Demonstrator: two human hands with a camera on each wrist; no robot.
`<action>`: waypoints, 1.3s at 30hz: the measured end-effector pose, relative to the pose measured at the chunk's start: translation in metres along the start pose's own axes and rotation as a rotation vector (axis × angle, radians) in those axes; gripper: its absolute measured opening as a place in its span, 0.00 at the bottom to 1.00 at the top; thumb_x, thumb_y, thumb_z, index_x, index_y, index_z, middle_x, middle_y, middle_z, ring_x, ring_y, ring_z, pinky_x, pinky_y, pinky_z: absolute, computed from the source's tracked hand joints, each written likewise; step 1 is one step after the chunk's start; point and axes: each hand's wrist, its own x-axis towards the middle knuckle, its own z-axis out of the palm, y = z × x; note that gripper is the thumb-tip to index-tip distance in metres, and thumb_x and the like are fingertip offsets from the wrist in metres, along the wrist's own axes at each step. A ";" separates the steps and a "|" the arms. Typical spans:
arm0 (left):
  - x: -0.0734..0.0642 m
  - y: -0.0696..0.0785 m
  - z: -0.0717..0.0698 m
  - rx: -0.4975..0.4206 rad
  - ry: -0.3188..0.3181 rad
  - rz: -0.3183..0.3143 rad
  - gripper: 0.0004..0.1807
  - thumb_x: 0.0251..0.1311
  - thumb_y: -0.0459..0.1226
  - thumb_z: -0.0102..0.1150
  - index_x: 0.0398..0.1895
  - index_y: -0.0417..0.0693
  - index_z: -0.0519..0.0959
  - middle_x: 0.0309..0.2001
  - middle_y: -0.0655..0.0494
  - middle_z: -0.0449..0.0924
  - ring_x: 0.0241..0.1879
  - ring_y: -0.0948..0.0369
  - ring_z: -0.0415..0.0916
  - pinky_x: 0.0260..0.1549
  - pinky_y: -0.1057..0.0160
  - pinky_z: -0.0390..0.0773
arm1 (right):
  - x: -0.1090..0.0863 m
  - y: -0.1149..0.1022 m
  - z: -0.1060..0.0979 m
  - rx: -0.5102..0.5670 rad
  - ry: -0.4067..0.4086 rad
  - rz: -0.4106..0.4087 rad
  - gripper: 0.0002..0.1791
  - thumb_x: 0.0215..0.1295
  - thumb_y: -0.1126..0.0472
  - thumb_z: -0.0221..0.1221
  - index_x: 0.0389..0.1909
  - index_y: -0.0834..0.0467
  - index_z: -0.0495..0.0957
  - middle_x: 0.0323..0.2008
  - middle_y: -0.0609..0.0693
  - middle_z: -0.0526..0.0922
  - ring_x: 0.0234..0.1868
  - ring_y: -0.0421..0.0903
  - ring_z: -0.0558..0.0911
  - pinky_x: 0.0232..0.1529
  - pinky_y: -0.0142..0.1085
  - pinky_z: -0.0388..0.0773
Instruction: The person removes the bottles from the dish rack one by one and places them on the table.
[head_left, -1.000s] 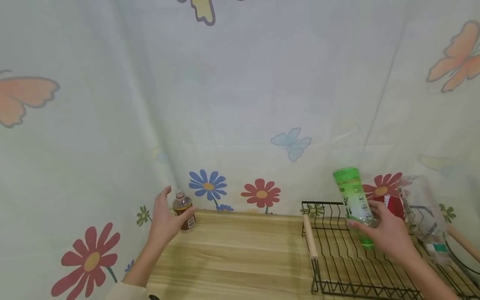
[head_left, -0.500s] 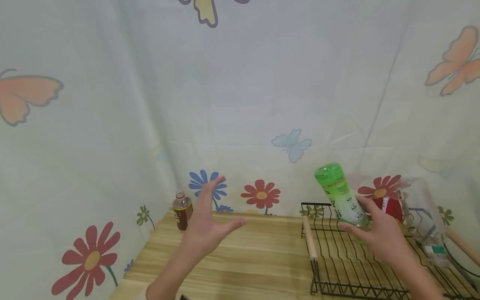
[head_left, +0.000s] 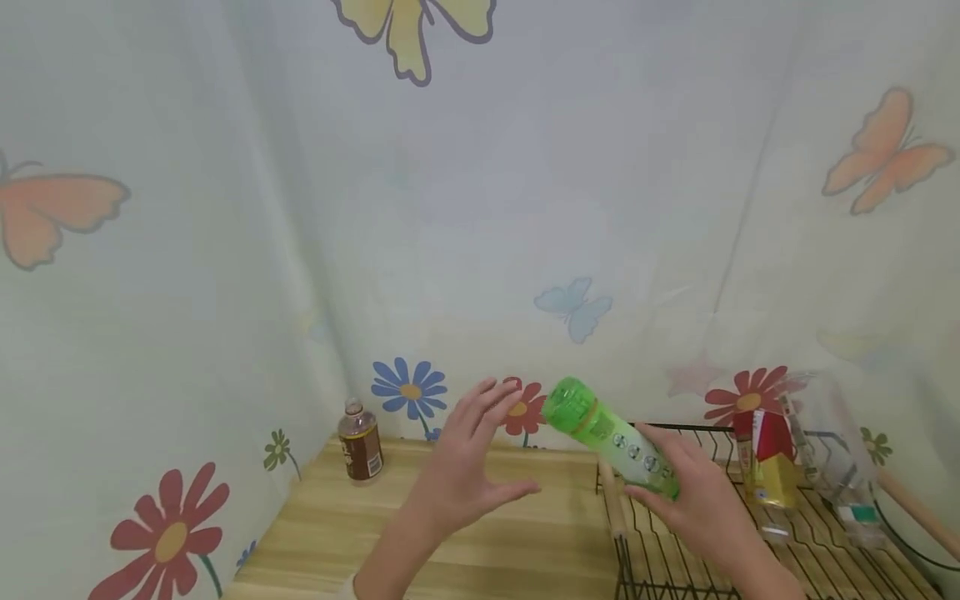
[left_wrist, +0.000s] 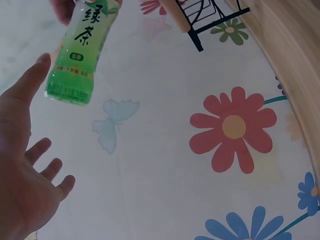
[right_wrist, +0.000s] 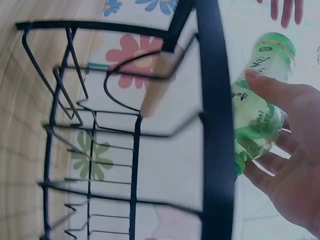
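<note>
My right hand (head_left: 697, 492) grips a green tea bottle (head_left: 600, 429) near its neck. The bottle is tilted, with its bright green base pointing up and left toward my left hand. Its green cap (right_wrist: 240, 164) shows below the fingers in the right wrist view. My left hand (head_left: 465, 471) is raised over the table with thumb and fingers spread, nothing between them. In the left wrist view, the bottle's base (left_wrist: 70, 90) is close by the left hand's fingers, with a small gap between.
A black wire rack (head_left: 697, 428) with wooden handles (head_left: 613, 504) stands at the right of the wooden table (head_left: 540, 533). In it are a red and yellow packaged item (head_left: 772, 462) and a clear plastic bottle (head_left: 828, 467). A brown-labelled bottle (head_left: 362, 446) stands at the back left.
My left hand has moved right, away from the brown-labelled bottle. The right hand has brought the green tea bottle left from over the rack, tilting it further.
</note>
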 end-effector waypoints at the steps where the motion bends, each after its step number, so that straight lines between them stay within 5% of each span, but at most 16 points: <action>1: -0.001 0.001 0.004 0.014 0.003 0.011 0.65 0.41 0.57 0.88 0.83 0.53 0.60 0.81 0.55 0.61 0.81 0.48 0.53 0.76 0.41 0.62 | -0.002 -0.002 0.003 -0.005 -0.003 -0.001 0.46 0.50 0.59 0.83 0.71 0.56 0.74 0.57 0.55 0.82 0.51 0.53 0.82 0.41 0.49 0.87; 7: 0.001 0.013 0.019 0.076 0.024 0.074 0.64 0.41 0.58 0.87 0.81 0.49 0.63 0.80 0.57 0.62 0.78 0.50 0.60 0.77 0.48 0.63 | -0.004 -0.014 0.015 -0.033 -0.016 -0.032 0.45 0.48 0.60 0.84 0.69 0.54 0.77 0.58 0.54 0.83 0.54 0.54 0.82 0.47 0.53 0.87; 14: 0.004 0.030 0.025 0.213 -0.027 0.156 0.56 0.45 0.62 0.83 0.77 0.53 0.70 0.72 0.59 0.72 0.72 0.56 0.68 0.74 0.58 0.67 | -0.004 -0.023 0.020 -0.084 -0.031 -0.178 0.47 0.45 0.56 0.86 0.70 0.51 0.77 0.62 0.50 0.84 0.58 0.54 0.81 0.51 0.58 0.83; 23: -0.002 0.042 0.038 0.351 -0.196 0.099 0.50 0.46 0.65 0.81 0.70 0.53 0.76 0.62 0.61 0.78 0.64 0.59 0.73 0.70 0.59 0.72 | -0.006 -0.029 0.016 -0.162 -0.080 -0.229 0.46 0.47 0.56 0.85 0.69 0.53 0.78 0.63 0.48 0.82 0.61 0.54 0.80 0.54 0.59 0.83; 30: -0.003 0.041 0.049 0.331 -0.216 0.111 0.46 0.46 0.61 0.83 0.67 0.52 0.78 0.60 0.60 0.79 0.61 0.61 0.75 0.67 0.61 0.75 | -0.006 -0.034 0.020 -0.144 -0.135 -0.233 0.45 0.50 0.55 0.84 0.70 0.51 0.76 0.67 0.48 0.80 0.64 0.54 0.79 0.61 0.58 0.81; 39: -0.007 0.038 0.058 0.289 -0.228 0.059 0.41 0.47 0.55 0.86 0.64 0.53 0.79 0.57 0.61 0.80 0.59 0.61 0.77 0.64 0.60 0.78 | -0.010 -0.036 0.025 -0.124 -0.114 -0.215 0.47 0.48 0.58 0.85 0.71 0.51 0.75 0.66 0.48 0.80 0.64 0.52 0.80 0.54 0.51 0.86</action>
